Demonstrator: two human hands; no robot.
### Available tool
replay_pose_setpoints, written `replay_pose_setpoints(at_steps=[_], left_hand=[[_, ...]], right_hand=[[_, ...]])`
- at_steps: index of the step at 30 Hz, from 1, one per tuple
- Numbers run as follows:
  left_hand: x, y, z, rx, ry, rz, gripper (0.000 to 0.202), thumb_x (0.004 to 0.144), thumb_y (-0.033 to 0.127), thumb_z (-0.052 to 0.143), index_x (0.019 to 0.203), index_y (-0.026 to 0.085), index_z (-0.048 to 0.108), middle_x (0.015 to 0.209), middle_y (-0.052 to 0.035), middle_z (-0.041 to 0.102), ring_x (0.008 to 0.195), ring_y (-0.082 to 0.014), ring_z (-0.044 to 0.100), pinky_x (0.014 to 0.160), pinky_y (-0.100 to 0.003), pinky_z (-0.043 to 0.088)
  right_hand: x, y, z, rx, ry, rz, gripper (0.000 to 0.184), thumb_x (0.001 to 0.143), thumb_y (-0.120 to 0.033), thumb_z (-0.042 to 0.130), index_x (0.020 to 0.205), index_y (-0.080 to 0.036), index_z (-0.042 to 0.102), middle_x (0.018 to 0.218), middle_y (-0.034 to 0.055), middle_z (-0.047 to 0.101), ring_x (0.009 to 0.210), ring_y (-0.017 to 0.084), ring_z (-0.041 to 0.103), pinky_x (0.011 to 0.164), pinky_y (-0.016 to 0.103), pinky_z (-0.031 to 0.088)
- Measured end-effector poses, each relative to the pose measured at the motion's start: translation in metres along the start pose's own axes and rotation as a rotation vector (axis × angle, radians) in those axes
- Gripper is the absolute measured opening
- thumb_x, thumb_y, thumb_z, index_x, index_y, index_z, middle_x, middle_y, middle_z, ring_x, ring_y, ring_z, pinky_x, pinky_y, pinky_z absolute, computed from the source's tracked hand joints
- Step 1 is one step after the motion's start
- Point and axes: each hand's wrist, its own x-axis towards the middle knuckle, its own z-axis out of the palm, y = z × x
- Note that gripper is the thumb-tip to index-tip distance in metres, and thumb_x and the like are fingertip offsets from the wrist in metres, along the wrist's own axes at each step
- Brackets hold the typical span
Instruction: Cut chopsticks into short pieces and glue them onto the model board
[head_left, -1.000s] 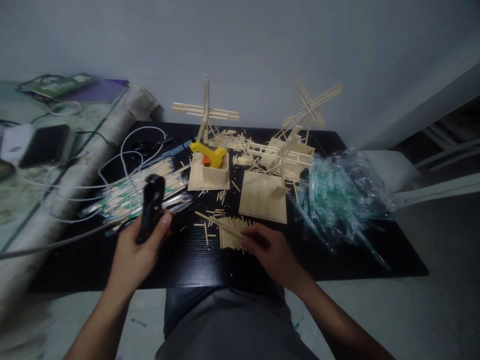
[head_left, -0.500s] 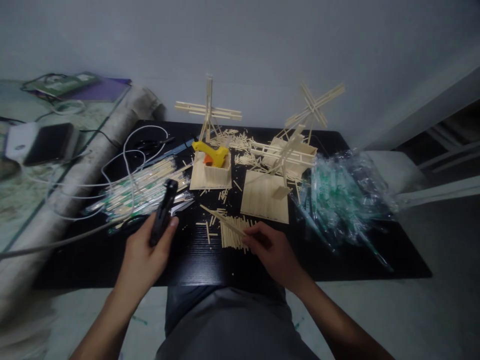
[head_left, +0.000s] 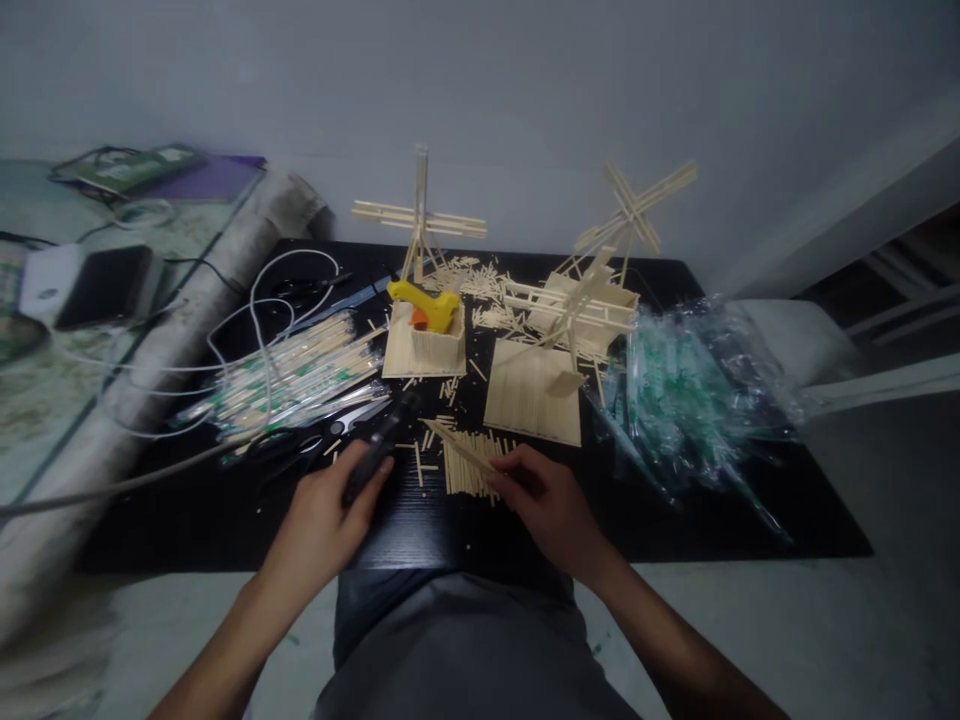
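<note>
My left hand (head_left: 326, 515) is wrapped round a slim black hand tool (head_left: 381, 445), blurred so its exact kind is unclear; its front end points up and to the right. Between the thumb and fingers of my right hand (head_left: 547, 510) is a small bunch of thin wooden sticks (head_left: 459, 444), slanting up to the left. Under them lies a row of short cut sticks (head_left: 466, 475) on the black table (head_left: 405, 530). A flat stick-built base (head_left: 529, 400) lies just beyond. Scissors (head_left: 352, 418) rest past my left hand.
A yellow glue gun (head_left: 431, 308) sits on a stick-built box. Stick windmills (head_left: 420, 220) stand at the back. Packaged sticks (head_left: 292, 375) and white cable (head_left: 259, 330) lie left, crumpled plastic wrappers (head_left: 675, 390) right. A phone (head_left: 105, 287) rests on the side surface.
My left hand has moved right with the black tool, nearer the sticks, uncovering the scissors' handles. My right hand stays nearly in place, still pinching the sticks.
</note>
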Motion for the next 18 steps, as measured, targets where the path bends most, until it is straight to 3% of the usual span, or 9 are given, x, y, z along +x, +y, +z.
replay_pose_setpoints(at_steps=[3, 7, 12, 15, 17, 18], left_hand=[[0.000, 0.001, -0.001, 0.009, 0.078, -0.019, 0.037, 0.102, 0.057, 0.060, 0.087, 0.024, 0.067, 0.062, 0.0032, 0.063, 0.053, -0.0172, 0.058, 0.054, -0.025, 0.046], [0.000, -0.003, -0.003, 0.007, -0.103, 0.054, 0.030, 0.102, 0.050, 0.059, 0.094, 0.024, 0.071, 0.061, 0.0042, 0.064, 0.048, -0.0165, 0.056, 0.053, -0.026, 0.044], [-0.002, -0.005, 0.000, 0.024, 0.067, -0.007, 0.034, 0.101, 0.056, 0.061, 0.090, 0.024, 0.068, 0.066, 0.0013, 0.068, 0.054, -0.0184, 0.062, 0.057, -0.026, 0.047], [-0.008, 0.000, 0.012, -0.032, -0.172, 0.046, 0.023, 0.099, 0.044, 0.059, 0.093, 0.025, 0.069, 0.071, 0.0000, 0.074, 0.056, -0.0188, 0.068, 0.058, -0.026, 0.048], [-0.009, 0.002, 0.016, -0.040, -0.205, 0.040, 0.024, 0.101, 0.044, 0.058, 0.098, 0.024, 0.072, 0.076, -0.0006, 0.077, 0.061, -0.0189, 0.070, 0.062, -0.026, 0.049], [-0.009, 0.003, 0.015, -0.044, -0.166, 0.017, 0.027, 0.102, 0.047, 0.058, 0.099, 0.024, 0.073, 0.072, 0.0010, 0.073, 0.057, -0.0178, 0.065, 0.059, -0.026, 0.046]], right_hand=[[-0.001, 0.000, 0.000, 0.005, -0.017, 0.009, 0.025, 0.093, -0.048, 0.079, 0.094, -0.023, 0.079, 0.082, 0.0004, 0.076, 0.076, 0.020, 0.066, 0.072, 0.032, 0.047], [-0.002, 0.002, 0.000, 0.014, -0.025, 0.024, 0.025, 0.093, -0.048, 0.079, 0.094, -0.023, 0.079, 0.083, 0.0006, 0.076, 0.077, 0.020, 0.066, 0.073, 0.032, 0.047], [-0.002, 0.001, 0.002, 0.033, -0.022, 0.019, 0.025, 0.092, -0.049, 0.078, 0.093, -0.024, 0.077, 0.079, -0.0012, 0.073, 0.072, 0.018, 0.062, 0.069, 0.031, 0.045], [-0.001, -0.001, 0.003, 0.036, -0.029, 0.017, 0.025, 0.093, -0.048, 0.077, 0.090, -0.024, 0.074, 0.075, -0.0032, 0.067, 0.069, 0.016, 0.057, 0.067, 0.030, 0.043], [-0.001, -0.001, 0.003, 0.025, -0.014, 0.031, 0.025, 0.093, -0.048, 0.077, 0.089, -0.024, 0.073, 0.074, -0.0037, 0.065, 0.068, 0.016, 0.056, 0.066, 0.030, 0.042], [0.000, -0.001, 0.002, 0.021, -0.010, 0.039, 0.025, 0.092, -0.048, 0.077, 0.089, -0.024, 0.072, 0.074, -0.0037, 0.065, 0.068, 0.016, 0.056, 0.066, 0.030, 0.042]])
